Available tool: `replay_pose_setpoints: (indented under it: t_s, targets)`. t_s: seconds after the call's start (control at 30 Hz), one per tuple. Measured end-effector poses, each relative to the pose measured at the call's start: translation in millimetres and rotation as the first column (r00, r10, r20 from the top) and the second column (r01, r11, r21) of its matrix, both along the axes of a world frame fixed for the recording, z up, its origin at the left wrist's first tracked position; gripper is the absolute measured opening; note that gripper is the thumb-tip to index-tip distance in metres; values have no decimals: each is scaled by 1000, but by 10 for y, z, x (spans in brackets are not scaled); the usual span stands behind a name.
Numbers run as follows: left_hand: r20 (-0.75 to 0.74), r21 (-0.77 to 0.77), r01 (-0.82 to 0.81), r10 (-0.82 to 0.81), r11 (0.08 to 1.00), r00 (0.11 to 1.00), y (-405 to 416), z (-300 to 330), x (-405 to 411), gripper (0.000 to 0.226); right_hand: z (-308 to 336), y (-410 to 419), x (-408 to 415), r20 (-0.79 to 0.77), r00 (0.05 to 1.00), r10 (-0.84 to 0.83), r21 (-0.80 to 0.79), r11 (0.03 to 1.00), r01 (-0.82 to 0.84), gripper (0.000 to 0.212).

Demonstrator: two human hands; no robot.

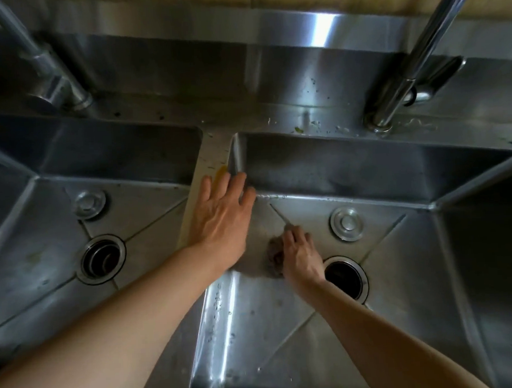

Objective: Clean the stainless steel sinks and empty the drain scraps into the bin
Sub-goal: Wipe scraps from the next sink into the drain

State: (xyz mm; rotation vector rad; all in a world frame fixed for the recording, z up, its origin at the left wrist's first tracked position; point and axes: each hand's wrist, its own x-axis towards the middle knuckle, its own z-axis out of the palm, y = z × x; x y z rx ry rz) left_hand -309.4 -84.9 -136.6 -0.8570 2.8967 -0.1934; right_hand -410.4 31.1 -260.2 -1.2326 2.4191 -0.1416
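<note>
- Two steel basins side by side: left sink [57, 222] with open drain [101, 259] and round plug [88, 203] near it, no scraps discernible inside.
- Left hand [220, 222] flat on the divider [203, 193], fingers straight and released, bracing.
- Right hand [301, 255] down in the right sink [401, 275], fingers clenched round a brownish scrubbing pad [274, 256] just left of its drain [345, 277].
- Best scrubbed firmly along the floor creases, working residue toward that drain.
- Specks and green bits on the back ledge by the right faucet [405, 67]; dim room, yellowish wall behind.
</note>
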Motion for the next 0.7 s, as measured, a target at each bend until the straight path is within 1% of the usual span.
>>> replay_pose_setpoints:
  t_s: [0.07,0.1,0.17,0.23,0.3,0.33,0.4,0.5,0.63,0.7]
  targets:
    - [-42,-25,11,-12,1000,999,-105,4,-104,68,-59,-363,19,-10,1000,7,-105,994,-8,45]
    - [-56,-35,12,-14,999,998,-155,-15,-142,65,-138,-541,21,-7,1000,15,-126,992,-16,46]
    - [-82,-43,6,-10,999,997,-200,-56,-169,59,-319,-792,35,24,998,59,-88,995,-56,53]
    - [-66,-61,5,-9,998,998,-229,-113,-144,60,-514,-912,42,74,989,125,15,992,-127,68]
    - [-64,-77,4,-9,997,998,-269,-178,-115,62,-632,-917,21,74,982,174,76,981,-180,80]
    - [-81,-79,3,-9,997,997,-294,-195,-112,61,-659,-892,6,63,982,177,80,980,-181,78]
    - [-66,-80,6,-11,997,998,-301,-183,-110,61,-663,-777,-8,58,991,121,68,990,-125,64]
    - [-47,-72,0,-4,997,999,-264,-152,-112,63,-621,-449,-14,52,997,-56,91,995,51,45]
    - [11,-84,13,-12,996,1000,-262,-110,-100,60,-545,183,-54,-37,984,-175,243,953,179,39]
    - [28,-88,14,-12,996,1000,-250,-55,-112,59,-482,413,-105,-51,982,-182,304,934,189,39]
